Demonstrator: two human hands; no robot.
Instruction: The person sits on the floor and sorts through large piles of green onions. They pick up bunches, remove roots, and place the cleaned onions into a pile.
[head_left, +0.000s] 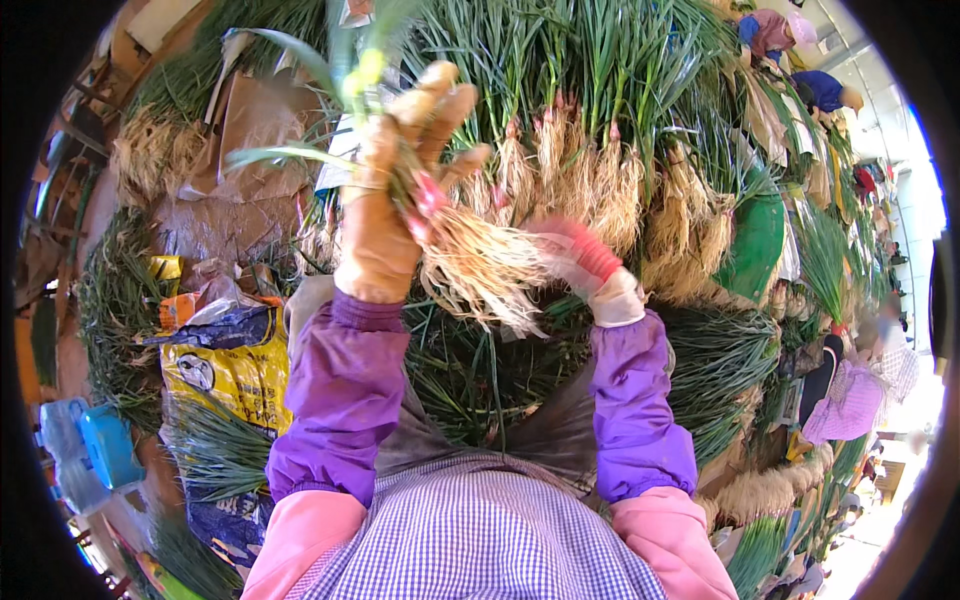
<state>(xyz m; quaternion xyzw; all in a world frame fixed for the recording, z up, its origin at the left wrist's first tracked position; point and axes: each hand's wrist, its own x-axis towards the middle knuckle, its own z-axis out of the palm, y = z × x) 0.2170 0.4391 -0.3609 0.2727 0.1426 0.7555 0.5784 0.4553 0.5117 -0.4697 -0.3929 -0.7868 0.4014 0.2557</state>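
A tan glove covers my left hand (390, 180), which holds a small bunch of green onions (431, 206) with reddish bulb ends. Their long pale roots (484, 259) hang down to the right, and the green tops blur towards the upper left. My right hand (581, 251), in a red and white glove, is motion-blurred at the root tips. Whether its fingers grip the roots cannot be told. Behind both hands stands a dense row of green onions (551, 139), leaves upward and roots towards me. Loose green leaves (480, 375) lie between my knees.
At left are a yellow and blue printed plastic bag (229, 367), a pile of cut leaves (120, 315) and a blue plastic container (111, 448). More onions (720, 375) lie by my right knee, near a green curved object (754, 232). Other people (776, 34) work at far right.
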